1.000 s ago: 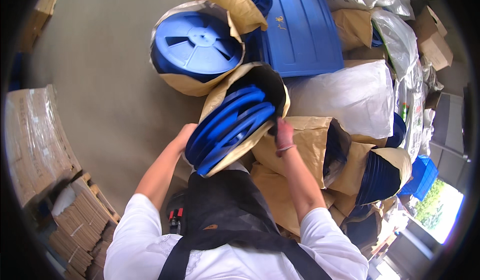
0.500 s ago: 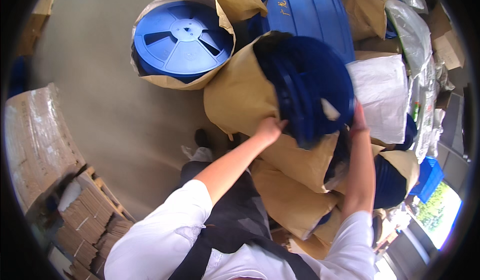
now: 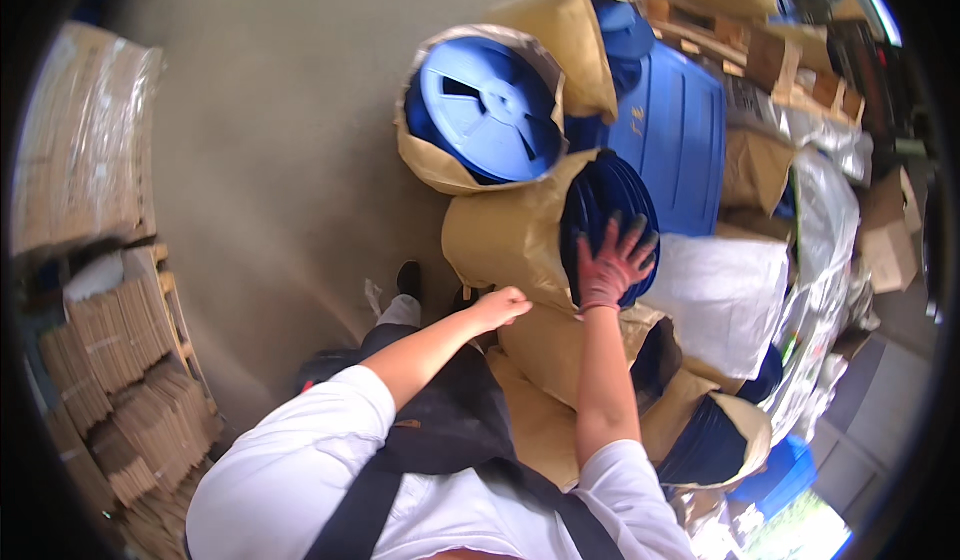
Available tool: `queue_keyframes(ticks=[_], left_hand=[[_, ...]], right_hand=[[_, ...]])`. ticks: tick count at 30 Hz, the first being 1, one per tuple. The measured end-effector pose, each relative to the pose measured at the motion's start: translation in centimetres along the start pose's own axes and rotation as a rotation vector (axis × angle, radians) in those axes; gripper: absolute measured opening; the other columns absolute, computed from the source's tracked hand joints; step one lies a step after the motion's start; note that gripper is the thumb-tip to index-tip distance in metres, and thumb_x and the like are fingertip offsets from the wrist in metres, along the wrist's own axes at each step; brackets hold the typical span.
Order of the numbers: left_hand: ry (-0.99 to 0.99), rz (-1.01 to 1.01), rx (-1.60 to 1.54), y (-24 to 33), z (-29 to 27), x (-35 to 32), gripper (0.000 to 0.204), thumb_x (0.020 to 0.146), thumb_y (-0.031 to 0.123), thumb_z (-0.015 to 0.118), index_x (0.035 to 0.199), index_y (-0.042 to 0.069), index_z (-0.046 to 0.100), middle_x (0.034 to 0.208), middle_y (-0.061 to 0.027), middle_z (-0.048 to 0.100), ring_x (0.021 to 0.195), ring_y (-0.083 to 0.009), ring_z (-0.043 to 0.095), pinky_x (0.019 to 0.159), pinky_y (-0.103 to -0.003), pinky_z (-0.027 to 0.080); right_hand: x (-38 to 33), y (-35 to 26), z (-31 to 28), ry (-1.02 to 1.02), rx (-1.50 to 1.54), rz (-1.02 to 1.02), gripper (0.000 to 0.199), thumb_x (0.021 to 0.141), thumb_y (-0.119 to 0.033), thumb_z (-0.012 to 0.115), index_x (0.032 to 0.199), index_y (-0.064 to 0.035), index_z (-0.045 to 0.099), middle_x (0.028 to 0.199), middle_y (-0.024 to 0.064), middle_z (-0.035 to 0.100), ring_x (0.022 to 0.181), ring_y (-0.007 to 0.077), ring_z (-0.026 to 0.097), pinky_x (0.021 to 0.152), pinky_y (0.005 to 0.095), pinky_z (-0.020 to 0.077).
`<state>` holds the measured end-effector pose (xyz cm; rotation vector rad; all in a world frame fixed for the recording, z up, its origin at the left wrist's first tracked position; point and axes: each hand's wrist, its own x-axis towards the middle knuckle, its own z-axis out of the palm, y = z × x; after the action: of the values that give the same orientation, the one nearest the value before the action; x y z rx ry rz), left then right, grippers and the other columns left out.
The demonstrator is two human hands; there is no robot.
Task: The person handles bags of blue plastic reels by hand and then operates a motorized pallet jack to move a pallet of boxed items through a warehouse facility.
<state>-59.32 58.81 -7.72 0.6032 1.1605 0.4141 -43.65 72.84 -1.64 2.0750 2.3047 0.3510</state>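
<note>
A brown paper sack (image 3: 505,240) lies on its side in front of me, its mouth facing right. Stacked blue plastic reels (image 3: 630,185) fill that mouth. My right hand (image 3: 615,265), in a red and dark grey glove, lies spread against the outer reel face. Close to the sack's near side, my bare left hand (image 3: 503,307) has its fingers curled closed; whether they pinch anything is hidden. Beyond stands another open paper sack (image 3: 430,165) with a light blue spoked reel (image 3: 490,110) on top.
More paper sacks of blue reels (image 3: 705,445) lie to the near right. A blue ribbed lid or bin (image 3: 670,130), a white woven sack (image 3: 715,295) and clear plastic wrap (image 3: 825,220) are farther right. Flattened cardboard (image 3: 120,335) and a wrapped carton stack (image 3: 85,140) line the left.
The tilted blue reel now sits back in the sack's mouth. My right hand has shifted from its edge onto its face; my left hand has moved away from the mouth. The view has turned.
</note>
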Motion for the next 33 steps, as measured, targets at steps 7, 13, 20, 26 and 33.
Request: queue_keyframes(ticks=[7, 13, 20, 26, 33], left_hand=[[1.115, 0.106, -0.265, -16.8, -15.1, -23.5, 0.024, 0.091, 0.031, 0.054, 0.089, 0.007, 0.06, 0.068, -0.0015, 0.057, 0.063, -0.0109, 0.054, 0.058, -0.028, 0.045], [1.659, -0.136, -1.007, -31.3, -11.1, -41.3, 0.022, 0.09, 0.028, 0.053, 0.092, 0.008, 0.06, 0.061, -0.0014, 0.051, 0.048, -0.0115, 0.046, 0.042, -0.027, 0.036], [1.283, -0.662, 0.073, -48.5, 7.5, -27.6, 0.021, 0.08, 0.021, 0.055, 0.088, 0.007, 0.069, 0.08, -0.0192, 0.066, 0.074, -0.0351, 0.066, 0.067, -0.046, 0.052], [1.568, -0.529, -0.157, -39.1, 3.4, -24.4, 0.022, 0.079, 0.022, 0.054, 0.083, 0.006, 0.068, 0.085, -0.0198, 0.066, 0.082, -0.0346, 0.065, 0.07, -0.047, 0.051], [2.099, -0.11, -1.899, -25.5, -2.1, -33.5, 0.025, 0.082, 0.016, 0.05, 0.1, 0.007, 0.064, 0.076, -0.0071, 0.063, 0.055, -0.0152, 0.053, 0.046, -0.032, 0.042]], right_hand=[[-2.2, -0.6, -5.6, -0.085, 0.026, -0.125, 0.075, 0.079, -0.058, 0.055, 0.142, -0.0249, 0.034, 0.154, 0.0102, 0.016, 0.139, 0.0418, 0.014, 0.109, 0.0603, 0.0063], [-9.1, -17.7, -8.5, -0.284, 0.226, -0.716, 0.071, 0.077, -0.053, 0.06, 0.136, -0.0201, 0.04, 0.148, 0.0169, 0.027, 0.135, 0.0425, 0.024, 0.108, 0.0573, 0.0138], [-12.9, -41.6, -18.4, -0.422, 0.447, -1.68, 0.054, 0.081, -0.043, 0.062, 0.128, -0.0174, 0.05, 0.143, 0.0138, 0.036, 0.132, 0.0374, 0.03, 0.107, 0.0506, 0.0233], [-18.8, -56.2, -22.8, -0.728, 0.479, -1.857, 0.049, 0.086, -0.04, 0.057, 0.125, -0.0107, 0.052, 0.132, 0.0117, 0.049, 0.122, 0.0313, 0.045, 0.101, 0.0425, 0.0357], [-33.4, -65.7, -31.1, -1.152, 0.21, -2.578, 0.046, 0.088, -0.03, 0.06, 0.126, -0.0041, 0.052, 0.129, 0.017, 0.052, 0.12, 0.0297, 0.05, 0.1, 0.0368, 0.0392]])
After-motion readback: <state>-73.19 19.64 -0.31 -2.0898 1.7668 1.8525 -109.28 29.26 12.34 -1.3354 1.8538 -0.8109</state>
